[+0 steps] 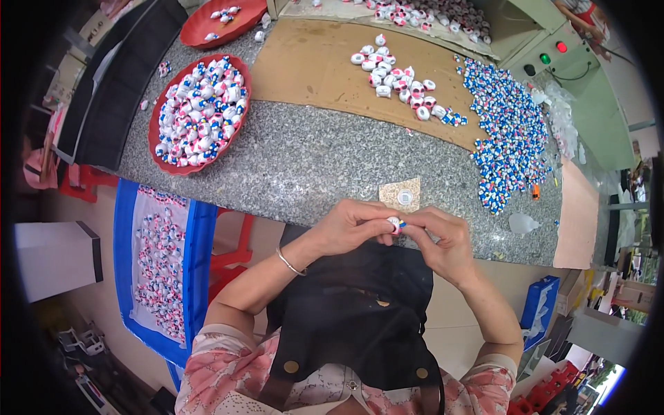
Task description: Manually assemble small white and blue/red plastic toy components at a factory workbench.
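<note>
Both hands meet in front of me at the table's near edge. My left hand [356,227] pinches a small white toy head [393,221] with pink on it between thumb and fingers. From the other side, my right hand [443,243] closes its thumb and forefinger at a tiny blue-and-yellow toy piece [402,224] that touches the white head; my fingertips partly hide both. Just beyond the hands lies a tan speckled pad [413,185] with a small round white thing [404,198] on it.
At left stands a red bowl [155,142] heaped with toy pieces; a second red bowl [256,12] is behind it. White-and-pink heads [384,69] lie on brown cardboard [297,62]. Small blue-and-white pieces [508,124] pile up at right. A blue crate [124,242] of pieces stands lower left.
</note>
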`<state>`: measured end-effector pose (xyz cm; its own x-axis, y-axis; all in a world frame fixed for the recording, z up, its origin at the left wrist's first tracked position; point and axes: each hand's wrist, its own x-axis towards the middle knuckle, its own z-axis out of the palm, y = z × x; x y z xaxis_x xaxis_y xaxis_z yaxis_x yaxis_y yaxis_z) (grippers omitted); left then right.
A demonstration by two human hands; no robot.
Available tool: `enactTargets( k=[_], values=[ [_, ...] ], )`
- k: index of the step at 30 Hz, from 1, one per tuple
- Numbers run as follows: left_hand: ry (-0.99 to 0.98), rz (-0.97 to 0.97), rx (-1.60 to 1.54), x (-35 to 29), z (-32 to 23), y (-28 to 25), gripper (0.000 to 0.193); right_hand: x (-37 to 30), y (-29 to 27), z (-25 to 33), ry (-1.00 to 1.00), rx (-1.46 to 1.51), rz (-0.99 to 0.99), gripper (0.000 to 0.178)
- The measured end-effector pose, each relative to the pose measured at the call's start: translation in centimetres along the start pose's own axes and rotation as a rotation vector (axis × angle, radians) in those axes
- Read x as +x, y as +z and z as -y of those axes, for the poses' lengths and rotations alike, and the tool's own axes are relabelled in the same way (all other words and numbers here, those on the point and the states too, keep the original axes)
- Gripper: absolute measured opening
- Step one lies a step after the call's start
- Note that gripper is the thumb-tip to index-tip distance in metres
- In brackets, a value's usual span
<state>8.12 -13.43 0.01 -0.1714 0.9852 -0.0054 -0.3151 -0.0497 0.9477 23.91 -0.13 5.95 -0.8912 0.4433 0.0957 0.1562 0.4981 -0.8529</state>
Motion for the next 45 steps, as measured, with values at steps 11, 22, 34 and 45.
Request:
enactTargets(
  k=[11,22,34,45],
  values=[
    [-0.237,0.012,-0.153,-0.4,-0.2,-0.9,0.022,0.1,0.5,-0.2,0.063,0.073,0.102,0.017],
    [0.546,-0.867,1.647,-3.7,-13.8,-16.8,0.029,-3.1,-8.7,-10.6,0.012,-0.818,-0.302,0.019],
    [0.673,-0.673,1.487,3.0,-12.4,-14.0,0.024,-1.3,-8.1,-10.6,-0.100,-0.960,-0.118,0.023],
    [0.199,-0.477,1.488,16.5,-1.5,-7.6,0.024,-1.7,-6.3,-8.6,-0.095,-0.666,-0.099,0.019]
  ],
)
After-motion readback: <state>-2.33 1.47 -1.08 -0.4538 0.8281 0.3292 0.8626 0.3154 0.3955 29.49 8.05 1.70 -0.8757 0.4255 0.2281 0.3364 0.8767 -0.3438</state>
